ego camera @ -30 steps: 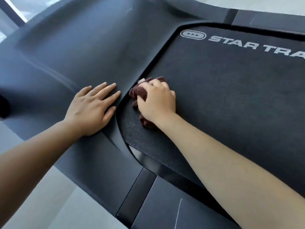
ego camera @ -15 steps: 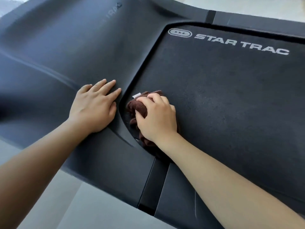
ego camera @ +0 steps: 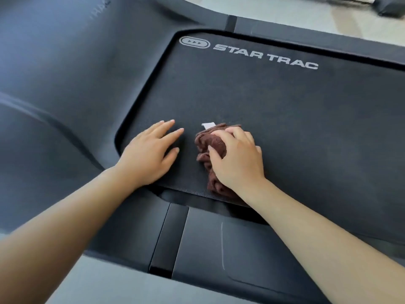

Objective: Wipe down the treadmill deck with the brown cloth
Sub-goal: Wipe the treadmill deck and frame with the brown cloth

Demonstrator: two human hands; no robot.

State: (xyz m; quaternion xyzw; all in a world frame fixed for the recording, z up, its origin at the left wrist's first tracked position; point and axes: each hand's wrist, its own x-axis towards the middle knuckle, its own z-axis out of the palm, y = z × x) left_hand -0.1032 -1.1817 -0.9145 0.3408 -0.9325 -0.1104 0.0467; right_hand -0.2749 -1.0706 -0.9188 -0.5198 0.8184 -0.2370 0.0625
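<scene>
1. Treadmill deck [ego camera: 285,119]: the dark textured belt with the white "STAR TRAC" lettering [ego camera: 265,56] fills most of the view, framed by smooth grey side rails [ego camera: 274,249].
2. Brown cloth [ego camera: 213,148] lies bunched on the belt near its near edge, towards the left corner, with a small white tag [ego camera: 208,125] poking out at its far side.
3. Right hand [ego camera: 237,160] presses down on the cloth, fingers curled over and gripping the bunched fabric.
4. Left hand [ego camera: 151,154] rests flat and released on the belt just beside the cloth, fingers spread, holding nothing; it looks like a brace.
5. Progress, as a judgement: wiping is under way at the near left corner. No visible difference marks wiped from unwiped surface, so how much is done cannot be told.
6. Left to do, most likely: the wide stretch of belt to the right and towards the lettering.
</scene>
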